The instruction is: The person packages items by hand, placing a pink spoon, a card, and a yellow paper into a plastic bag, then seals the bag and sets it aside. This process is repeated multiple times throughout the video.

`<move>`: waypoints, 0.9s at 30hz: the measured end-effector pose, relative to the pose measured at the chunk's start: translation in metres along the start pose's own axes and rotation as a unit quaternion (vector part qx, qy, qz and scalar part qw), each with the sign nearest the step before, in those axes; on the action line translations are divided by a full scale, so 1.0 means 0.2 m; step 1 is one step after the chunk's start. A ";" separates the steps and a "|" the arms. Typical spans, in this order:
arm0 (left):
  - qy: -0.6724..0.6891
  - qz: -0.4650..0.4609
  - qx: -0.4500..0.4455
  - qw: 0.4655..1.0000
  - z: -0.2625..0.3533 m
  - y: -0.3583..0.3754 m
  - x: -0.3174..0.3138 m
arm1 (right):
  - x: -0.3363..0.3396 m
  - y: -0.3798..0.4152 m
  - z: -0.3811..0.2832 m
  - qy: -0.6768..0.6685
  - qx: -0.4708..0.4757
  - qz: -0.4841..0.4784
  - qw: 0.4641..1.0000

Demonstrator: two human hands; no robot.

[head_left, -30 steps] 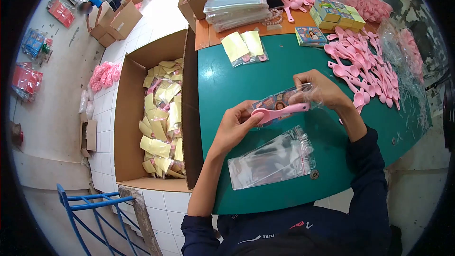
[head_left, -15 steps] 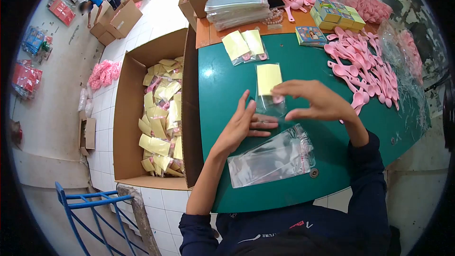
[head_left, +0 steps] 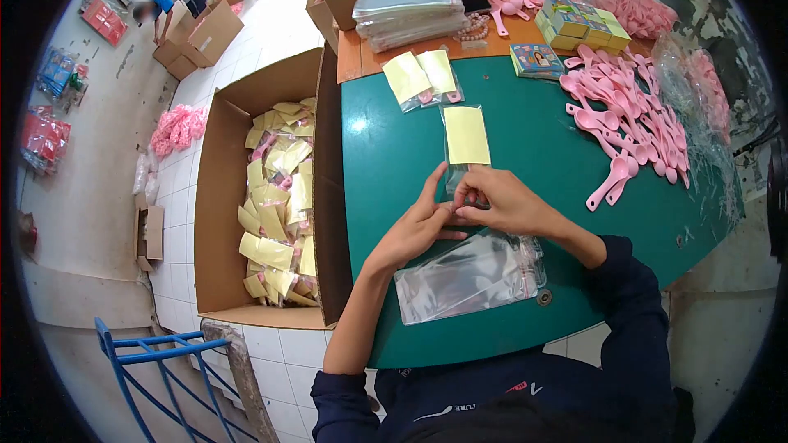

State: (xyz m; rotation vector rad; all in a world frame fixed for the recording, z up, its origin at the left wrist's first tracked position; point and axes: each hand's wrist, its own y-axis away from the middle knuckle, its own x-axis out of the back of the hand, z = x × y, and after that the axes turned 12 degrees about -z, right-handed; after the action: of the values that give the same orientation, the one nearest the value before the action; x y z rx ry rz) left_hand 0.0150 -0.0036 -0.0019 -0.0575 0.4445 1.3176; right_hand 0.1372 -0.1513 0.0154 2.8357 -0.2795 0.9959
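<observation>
A clear plastic bag (head_left: 455,184) with a pale yellow card (head_left: 467,136) in its upper part lies on the green table (head_left: 394,164). My right hand (head_left: 502,207) is closed, its thumb and fingers pinching the bag's near end. Beside it my left hand (head_left: 416,231) rests with fingers spread, the index finger along the bag's left edge and the others by the near end. My fingers hide much of the bag's lower part. Just below both hands lies a stack of flat clear bags (head_left: 464,279).
Pink spoons (head_left: 628,119) are heaped at right, near small printed card stacks (head_left: 538,60). Two filled bags (head_left: 423,78) lie farther back, before piled bags (head_left: 410,16). At left stands a cardboard box (head_left: 328,197) of filled bags. A person (head_left: 176,0) bends over another box.
My right hand has come down and left from above the bag, and its fingers have closed at the bag's near end. My left hand has shifted only slightly, staying beside the bag.
</observation>
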 end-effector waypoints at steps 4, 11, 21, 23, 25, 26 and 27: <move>0.017 0.012 -0.006 1.000 0.01 0.00 -0.02 | 0.01 -0.01 -0.01 -0.026 -0.029 -0.029 0.999; 0.057 0.067 0.020 0.996 0.02 -0.03 -0.02 | -0.02 0.00 -0.04 0.035 0.052 -0.036 0.997; 0.077 0.067 -0.038 0.994 0.00 -0.06 -0.01 | 0.49 0.34 0.12 -0.168 0.077 -0.120 0.975; 0.061 0.062 -0.040 0.995 -0.01 -0.07 0.00 | 0.79 0.57 0.41 -0.125 -0.122 0.172 0.969; 0.052 0.065 -0.049 0.995 -0.01 -0.08 0.00 | 0.96 0.76 0.75 0.328 -0.258 0.269 0.868; 0.050 0.069 -0.054 0.995 0.00 -0.07 -0.01 | 0.95 0.81 0.82 0.454 -0.292 0.241 0.807; 0.047 0.074 -0.060 0.994 0.00 -0.08 -0.02 | 0.93 0.84 0.87 0.569 -0.318 0.210 0.729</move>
State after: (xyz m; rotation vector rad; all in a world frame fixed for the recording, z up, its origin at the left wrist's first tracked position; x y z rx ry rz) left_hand 0.0287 -0.0117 -0.0029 -0.1895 0.4556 1.4917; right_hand 0.3486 -0.3701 0.0071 1.1974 -0.8738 1.9833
